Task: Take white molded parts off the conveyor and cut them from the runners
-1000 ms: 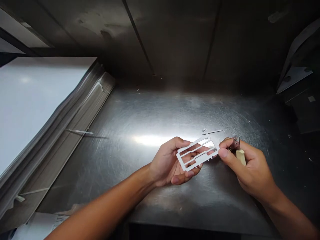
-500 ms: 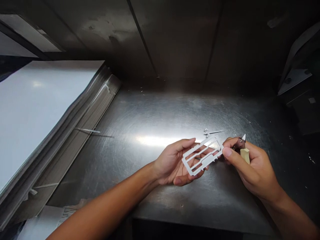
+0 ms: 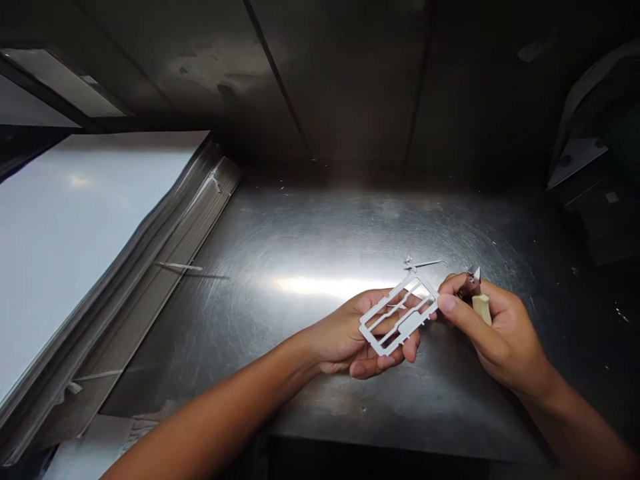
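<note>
Cradling white plastic frame [image 3: 400, 313] on upturned left hand [image 3: 367, 337], fingers curled under its near edge, thumb up along the far-left side. Holding it just above desk [image 3: 310, 233], not resting on it. Pinching frame's right end with right hand [image 3: 493, 333], thumb tip pressed on the corner, forefinger behind. Gripping small knife [image 3: 477, 293] in that same right hand, cream handle tucked against the palm, short blade pointing up and away, clear of the frame. Closed grips on both sides, nothing spread.

Judging progress as partway, probably. Seeing thin sliver [image 3: 429, 264] lying on desk just beyond the frame, likely an offcut, so counting some trimming as done. Spotting small tabs along frame's lower edge and a fine strand across one opening, so reckoning more cleanup is left. Cannot tell which edges are finished, too small to read. No blade contact at this moment, so reading it as turning or checking between cuts, not cutting.

Noting stack of white sheets [image 3: 75, 220] at left, well apart from the hands, with loose thin strip [image 3: 177, 267] lying at its edge. Noting scrap paper [image 3: 95, 447] at bottom left corner. Untouched by either hand.
</note>
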The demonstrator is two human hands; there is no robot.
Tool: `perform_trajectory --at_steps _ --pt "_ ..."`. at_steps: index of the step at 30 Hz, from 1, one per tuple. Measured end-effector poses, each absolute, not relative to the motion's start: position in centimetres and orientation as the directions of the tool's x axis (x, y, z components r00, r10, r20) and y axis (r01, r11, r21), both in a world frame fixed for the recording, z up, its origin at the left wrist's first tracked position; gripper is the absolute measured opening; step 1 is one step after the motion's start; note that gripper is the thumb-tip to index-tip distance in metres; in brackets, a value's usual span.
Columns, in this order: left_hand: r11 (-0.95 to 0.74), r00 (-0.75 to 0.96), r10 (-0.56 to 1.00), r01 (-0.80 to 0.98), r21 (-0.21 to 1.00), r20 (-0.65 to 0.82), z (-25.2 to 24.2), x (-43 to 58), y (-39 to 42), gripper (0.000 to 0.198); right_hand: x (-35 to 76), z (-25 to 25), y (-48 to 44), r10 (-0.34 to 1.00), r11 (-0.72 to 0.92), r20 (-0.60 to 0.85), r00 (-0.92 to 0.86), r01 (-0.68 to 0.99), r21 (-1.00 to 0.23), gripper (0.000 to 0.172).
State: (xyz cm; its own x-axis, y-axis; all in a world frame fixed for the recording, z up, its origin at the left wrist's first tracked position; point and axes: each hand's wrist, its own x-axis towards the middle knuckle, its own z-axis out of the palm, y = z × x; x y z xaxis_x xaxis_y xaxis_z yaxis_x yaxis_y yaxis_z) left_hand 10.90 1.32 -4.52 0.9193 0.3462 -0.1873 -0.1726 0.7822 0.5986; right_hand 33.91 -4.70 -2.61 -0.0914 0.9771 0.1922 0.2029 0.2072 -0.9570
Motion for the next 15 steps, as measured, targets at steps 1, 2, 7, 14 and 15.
perform_trajectory --at_steps 1,2,7,14,15 --pt "0.784 0.919 0.346 -0.172 0.596 -0.190 -4.52 10.90 1.32 0.032 33.90 -2.58 -4.69 0.978 0.204 0.189 -0.090 0.205 -0.957 0.021" --pt "0.785 0.919 0.345 -0.170 0.596 -0.192 -4.51 10.92 1.31 0.032 33.90 -2.55 -4.68 0.978 0.201 0.185 -0.092 0.206 -0.958 0.021" --pt "0.781 0.913 0.351 -0.164 0.602 -0.207 -4.44 11.00 1.29 0.038 33.92 -2.53 -4.67 0.981 0.187 0.170 -0.099 0.207 -0.960 0.022" --pt "0.797 0.932 0.269 -0.073 0.599 -0.245 -5.13 10.59 1.46 0.036 34.02 -2.74 -4.77 0.985 0.167 0.153 -0.075 0.275 -0.947 0.018" --pt "0.794 0.932 0.269 -0.072 0.604 -0.243 -5.27 10.51 1.51 0.035 34.02 -2.73 -4.82 0.985 0.170 0.154 -0.078 0.286 -0.943 0.018"
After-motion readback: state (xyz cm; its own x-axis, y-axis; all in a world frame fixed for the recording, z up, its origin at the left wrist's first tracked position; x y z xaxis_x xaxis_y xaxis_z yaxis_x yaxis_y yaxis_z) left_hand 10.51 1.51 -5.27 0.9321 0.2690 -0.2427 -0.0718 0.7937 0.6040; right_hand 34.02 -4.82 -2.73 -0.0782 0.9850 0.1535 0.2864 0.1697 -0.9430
